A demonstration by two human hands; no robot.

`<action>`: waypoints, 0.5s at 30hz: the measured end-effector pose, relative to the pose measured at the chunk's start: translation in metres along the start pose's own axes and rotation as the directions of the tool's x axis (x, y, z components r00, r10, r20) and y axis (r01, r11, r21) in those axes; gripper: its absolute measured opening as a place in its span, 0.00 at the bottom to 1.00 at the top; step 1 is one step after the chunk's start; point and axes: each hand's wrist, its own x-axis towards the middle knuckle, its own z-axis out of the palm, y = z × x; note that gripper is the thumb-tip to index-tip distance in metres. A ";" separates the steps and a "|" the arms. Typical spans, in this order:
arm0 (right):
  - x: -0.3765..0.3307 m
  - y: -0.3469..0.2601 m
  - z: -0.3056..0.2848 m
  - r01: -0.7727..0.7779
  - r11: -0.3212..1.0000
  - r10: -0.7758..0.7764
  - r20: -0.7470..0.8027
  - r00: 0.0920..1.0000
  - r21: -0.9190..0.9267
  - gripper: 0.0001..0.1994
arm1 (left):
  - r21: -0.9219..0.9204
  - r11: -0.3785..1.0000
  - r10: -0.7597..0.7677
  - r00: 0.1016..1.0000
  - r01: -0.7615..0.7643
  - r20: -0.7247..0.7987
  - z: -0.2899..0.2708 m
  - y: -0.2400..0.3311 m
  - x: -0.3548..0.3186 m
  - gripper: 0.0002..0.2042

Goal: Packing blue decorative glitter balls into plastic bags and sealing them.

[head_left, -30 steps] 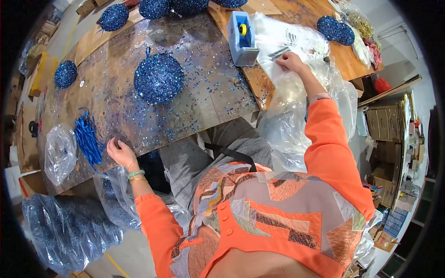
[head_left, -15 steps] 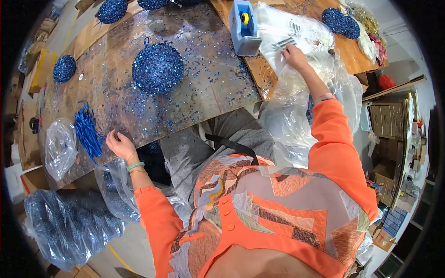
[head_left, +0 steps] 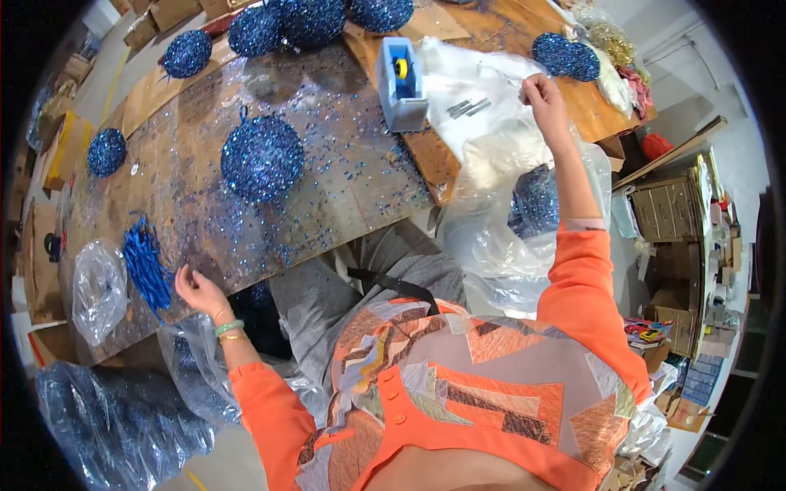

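Note:
My left hand (head_left: 201, 296) rests at the table's near edge with its fingers apart and holds nothing. Just left of it lies a bundle of blue ribbon strips (head_left: 148, 268). Over the white plastic bags (head_left: 483, 74) at the back right is my right hand (head_left: 544, 100), fingers closed in a pinch; what they hold, if anything, is too small to make out. Several thin dark strips (head_left: 469, 108) lie on the bags to its left. In the middle of the table sits a blue glitter ball (head_left: 262, 159) with a ribbon loop on top.
A blue tape dispenser (head_left: 402, 90) stands left of the bags. More glitter balls (head_left: 313, 18) line the far edge, and one small ball (head_left: 106, 152) lies at left. Loose glitter covers the wooden table (head_left: 352, 176). A clear bag (head_left: 100, 290) lies near the left edge.
The whole view has shifted somewhat. My right hand has lifted off the dark strips and moved to the right. My left hand stays beside the ribbon bundle.

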 end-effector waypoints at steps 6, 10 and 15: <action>-0.030 -0.107 0.006 0.062 0.990 -0.073 0.087 0.993 0.125 0.08 | -0.259 0.960 0.115 0.993 -0.109 0.007 0.001 0.127 -0.018 0.11; -0.061 -0.153 0.042 0.114 0.976 -0.148 0.181 0.972 0.184 0.07 | -0.557 0.821 0.298 0.735 0.129 0.609 -0.002 0.248 -0.040 0.18; -0.099 -0.181 0.102 0.109 0.986 -0.153 0.427 0.891 0.124 0.05 | -0.705 0.604 0.502 0.510 0.371 0.698 0.009 0.309 -0.045 0.36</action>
